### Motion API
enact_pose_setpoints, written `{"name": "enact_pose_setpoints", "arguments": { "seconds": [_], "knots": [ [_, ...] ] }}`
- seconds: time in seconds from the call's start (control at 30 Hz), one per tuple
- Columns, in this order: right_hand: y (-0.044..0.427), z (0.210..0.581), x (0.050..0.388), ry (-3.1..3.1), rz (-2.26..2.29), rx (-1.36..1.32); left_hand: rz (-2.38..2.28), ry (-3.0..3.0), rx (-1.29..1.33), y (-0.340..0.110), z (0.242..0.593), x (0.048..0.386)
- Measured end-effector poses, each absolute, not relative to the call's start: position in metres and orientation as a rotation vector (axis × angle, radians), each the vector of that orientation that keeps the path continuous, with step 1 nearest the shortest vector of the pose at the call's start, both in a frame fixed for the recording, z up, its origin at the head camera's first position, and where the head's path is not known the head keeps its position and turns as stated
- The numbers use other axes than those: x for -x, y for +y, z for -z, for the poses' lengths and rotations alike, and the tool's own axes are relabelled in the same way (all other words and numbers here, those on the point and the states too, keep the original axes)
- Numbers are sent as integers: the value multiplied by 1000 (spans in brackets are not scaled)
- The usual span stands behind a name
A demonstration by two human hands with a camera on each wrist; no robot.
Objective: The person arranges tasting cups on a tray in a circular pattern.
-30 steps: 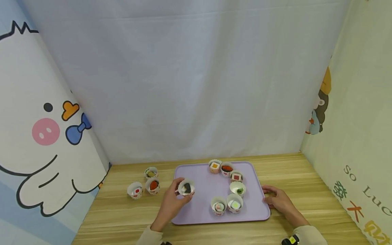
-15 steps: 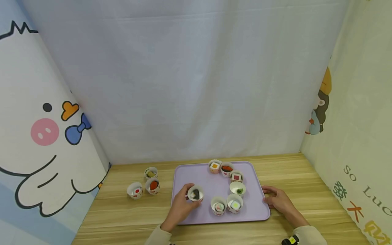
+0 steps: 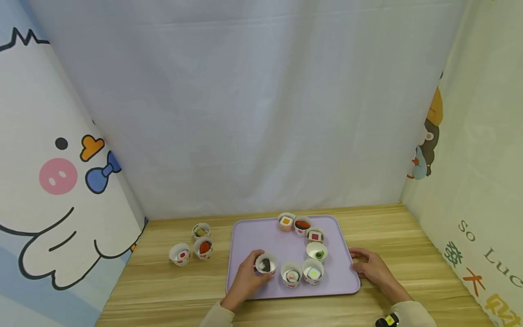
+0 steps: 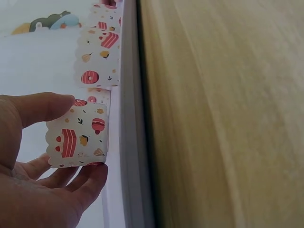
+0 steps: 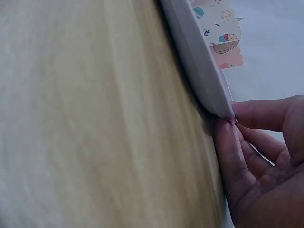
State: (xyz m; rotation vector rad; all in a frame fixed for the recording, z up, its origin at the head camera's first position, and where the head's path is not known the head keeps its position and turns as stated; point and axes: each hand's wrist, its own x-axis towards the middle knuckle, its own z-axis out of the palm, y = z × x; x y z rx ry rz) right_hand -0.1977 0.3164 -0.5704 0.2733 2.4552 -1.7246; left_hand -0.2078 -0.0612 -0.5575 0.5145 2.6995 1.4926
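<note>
The left hand [image 3: 248, 278] holds a paper cup [image 3: 265, 264] with a black-and-white piece inside, over the front left of the purple tray [image 3: 261, 236]. In the left wrist view, thumb and fingers grip the patterned cup [image 4: 78, 135] from opposite sides. Just right of it stands a cup with a pinkish piece [image 3: 291, 275], beside one with a yellow-green centre [image 3: 313, 272]. The right hand [image 3: 373, 270] pinches the tray's right rim; the right wrist view shows thumb and finger meeting at the rim [image 5: 202, 71].
Along the tray's right part stand cups with a green piece [image 3: 317, 252], a dark red square [image 3: 315, 235], red roe [image 3: 302, 225] and an orange square [image 3: 287, 221]. Left of the tray, three cups [image 3: 180, 254] stand on the wooden table [image 3: 163, 290]. A white curtain hangs behind.
The left hand has carried its cup rightward and slightly toward the front, from the tray's left edge to beside the cup with the pinkish piece. The right hand stays at the rim.
</note>
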Motion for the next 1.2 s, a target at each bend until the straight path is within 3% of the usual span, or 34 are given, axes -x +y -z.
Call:
{"name": "enact_pose_setpoints", "arguments": {
  "seconds": [1.2],
  "knots": [
    [317,571,197,2458,1747,-239,-1417,2740,-559,-55,571,207]
  ]
}}
